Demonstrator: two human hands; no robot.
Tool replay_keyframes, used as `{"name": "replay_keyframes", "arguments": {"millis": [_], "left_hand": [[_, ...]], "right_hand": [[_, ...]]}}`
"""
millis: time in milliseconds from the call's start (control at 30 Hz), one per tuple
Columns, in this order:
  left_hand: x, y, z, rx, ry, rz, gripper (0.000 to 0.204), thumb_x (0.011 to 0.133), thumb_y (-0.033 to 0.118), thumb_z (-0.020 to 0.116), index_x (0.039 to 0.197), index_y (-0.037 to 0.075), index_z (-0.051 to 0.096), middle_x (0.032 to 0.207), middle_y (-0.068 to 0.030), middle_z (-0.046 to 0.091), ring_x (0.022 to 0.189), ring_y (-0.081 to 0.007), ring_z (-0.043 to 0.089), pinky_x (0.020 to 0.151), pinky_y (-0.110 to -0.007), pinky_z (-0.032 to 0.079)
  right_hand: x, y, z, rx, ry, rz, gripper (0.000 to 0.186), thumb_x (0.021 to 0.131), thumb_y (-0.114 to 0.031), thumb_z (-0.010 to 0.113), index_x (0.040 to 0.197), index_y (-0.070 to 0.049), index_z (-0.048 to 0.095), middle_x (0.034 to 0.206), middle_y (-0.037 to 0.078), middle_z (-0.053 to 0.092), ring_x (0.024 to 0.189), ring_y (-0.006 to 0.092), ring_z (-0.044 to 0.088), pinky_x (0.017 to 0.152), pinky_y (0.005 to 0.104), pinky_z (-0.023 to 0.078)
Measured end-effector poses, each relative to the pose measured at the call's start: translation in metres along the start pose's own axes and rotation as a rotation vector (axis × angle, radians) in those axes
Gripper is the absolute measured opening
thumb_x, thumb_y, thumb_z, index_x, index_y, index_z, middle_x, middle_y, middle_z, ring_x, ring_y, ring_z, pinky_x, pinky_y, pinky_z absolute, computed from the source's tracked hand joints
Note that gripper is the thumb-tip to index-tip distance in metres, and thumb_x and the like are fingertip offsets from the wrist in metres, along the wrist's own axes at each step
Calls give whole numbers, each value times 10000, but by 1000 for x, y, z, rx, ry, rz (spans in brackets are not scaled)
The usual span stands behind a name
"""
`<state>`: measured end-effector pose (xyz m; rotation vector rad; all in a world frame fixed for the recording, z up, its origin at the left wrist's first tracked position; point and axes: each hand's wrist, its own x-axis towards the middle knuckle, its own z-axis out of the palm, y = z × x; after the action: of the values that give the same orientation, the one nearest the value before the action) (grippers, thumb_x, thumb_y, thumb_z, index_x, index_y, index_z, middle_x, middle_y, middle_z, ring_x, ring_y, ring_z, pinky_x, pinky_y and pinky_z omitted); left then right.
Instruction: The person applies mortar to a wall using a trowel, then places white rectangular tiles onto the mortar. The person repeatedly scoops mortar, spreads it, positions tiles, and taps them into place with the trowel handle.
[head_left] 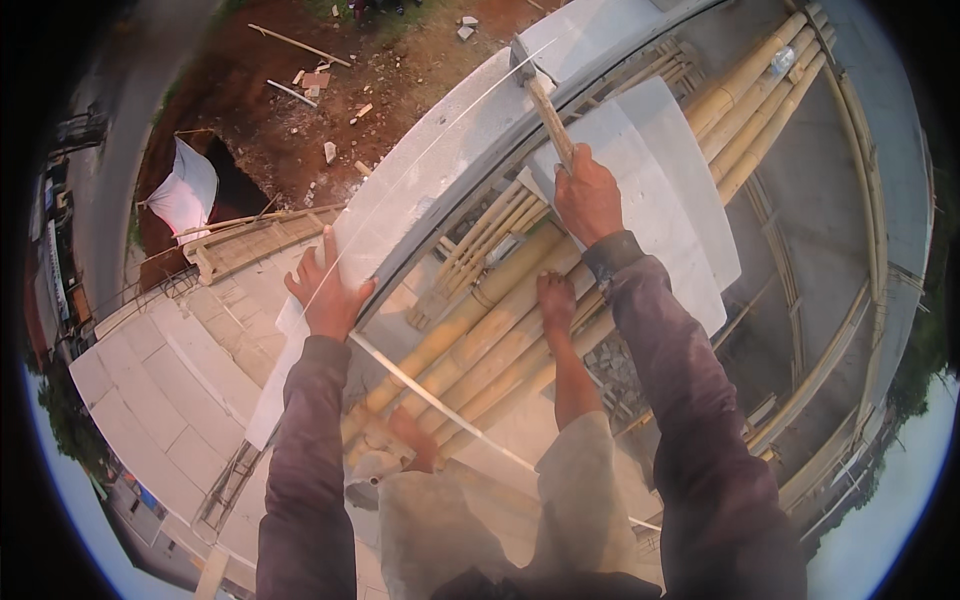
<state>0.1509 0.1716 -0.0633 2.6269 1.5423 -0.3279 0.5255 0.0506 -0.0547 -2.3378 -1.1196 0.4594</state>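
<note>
Red ground point(420, 85) lies below. The hammer point(548, 112) is in the right hand point(588, 195), which closes around its handle, so the head reaches over the pale wall point(425, 155). The left hand point(330, 285), fingers spread and holding nothing clear, is at the wall's nearer part, perhaps for support. Beneath and between the hands, bamboo poles point(500, 315) seem to serve as footing.

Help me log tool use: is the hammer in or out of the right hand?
In: the right hand wraps round the handle of the hammer. Whether its head touches the block, I cannot tell.
</note>
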Motion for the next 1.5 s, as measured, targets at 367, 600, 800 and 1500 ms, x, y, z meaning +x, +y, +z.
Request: {"name": "replay_keyframes", "arguments": {"millis": [367,600,800,1500], "left_hand": [[8,-3,11,-15,68,22,1173,669,547,842,1626,241,236,1364,-238,482,1283,-381,469,1023,-645,312],[8,5,2,-23,6,-41,1175,664,535,845,1627,247,237,1377,-232,473,1300,-379,457,1027,-643,308],[-22,-43,13,-301,238,20,837,829,399,765,1534,134,399,1354,-219,493,1259,-373,468,1059,-583,329],[-73,-165,298,-1267,-82,-229,842,707,283,924,1375,-3,499,1307,-167,612,1210,-339,581,1081,-425,406]], "right_hand": [[-15,1,16,-102,-51,70,239,908,-132,639,1005,1,467,835,252,668,828,490,658,725,563,524],[-26,-5,22,-67,-17,99,236,920,-139,621,1041,1,475,828,272,662,829,497,653,731,564,516],[-106,-30,38,233,-11,216,292,898,-135,647,1108,28,529,804,252,649,763,463,641,704,513,493],[-306,-126,215,1090,-294,923,225,981,-212,644,1014,-49,493,724,57,587,515,160,574,433,313,447]]}}
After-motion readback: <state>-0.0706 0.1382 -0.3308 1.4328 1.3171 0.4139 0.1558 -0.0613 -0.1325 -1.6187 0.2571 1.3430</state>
